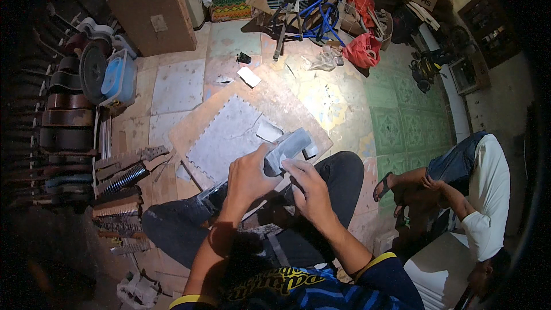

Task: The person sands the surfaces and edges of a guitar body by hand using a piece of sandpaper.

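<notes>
My left hand (252, 173) is closed around one end of a grey, dusty block-shaped piece (295, 142), held tilted above my lap. At the near side of that piece, my right hand (310, 186) has its fingers bent and pressed together against the lower edge. Whether a small sheet or pad sits under those fingertips, I cannot make out. Beneath is a grey foam mat (221, 140) with a toothed edge, lying on a worn wooden board (275, 89). A whitish folded sheet (268, 130) lies on the mat beside my left hand.
A small white piece (249, 77) lies at the board's far edge. Guitar-like bodies (69, 117) stand in a row at left, near a clear bin (121, 80). Blue hose (327, 14) and a red bag (363, 50) are at the back. Another person (485, 178) sits at right.
</notes>
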A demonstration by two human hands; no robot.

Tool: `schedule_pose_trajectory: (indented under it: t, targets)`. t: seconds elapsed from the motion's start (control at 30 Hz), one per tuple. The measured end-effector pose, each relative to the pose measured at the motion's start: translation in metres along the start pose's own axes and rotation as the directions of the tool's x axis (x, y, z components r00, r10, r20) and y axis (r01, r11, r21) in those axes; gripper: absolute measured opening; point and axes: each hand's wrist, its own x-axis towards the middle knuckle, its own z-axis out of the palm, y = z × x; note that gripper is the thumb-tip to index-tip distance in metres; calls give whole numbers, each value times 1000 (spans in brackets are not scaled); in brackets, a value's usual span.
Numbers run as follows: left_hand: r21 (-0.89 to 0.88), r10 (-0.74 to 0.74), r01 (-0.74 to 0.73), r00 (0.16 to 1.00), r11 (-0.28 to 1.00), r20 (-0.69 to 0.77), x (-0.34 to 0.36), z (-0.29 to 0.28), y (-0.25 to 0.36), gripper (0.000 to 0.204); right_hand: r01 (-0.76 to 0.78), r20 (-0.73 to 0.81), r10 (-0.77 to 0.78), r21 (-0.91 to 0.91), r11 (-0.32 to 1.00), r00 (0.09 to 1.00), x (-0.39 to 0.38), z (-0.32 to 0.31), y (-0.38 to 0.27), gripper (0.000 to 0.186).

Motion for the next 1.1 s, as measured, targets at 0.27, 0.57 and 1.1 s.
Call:
schedule_pose_trajectory:
  t: [0.27,0.57,1.1]
  targets:
    - [24,38,-38,999,999,-22,-7,7,4,56,17,-11,-17,33,999,1000,-6,3,6,56]
    - [59,35,-35,999,998,-9,-7,8,7,56,1,31,-3,45,999,1000,1,4,8,60]
    - [59,19,-20,1000,998,19,-1,7,-3,54,-6,33,6,-1,1000,999,5,7,7,58]
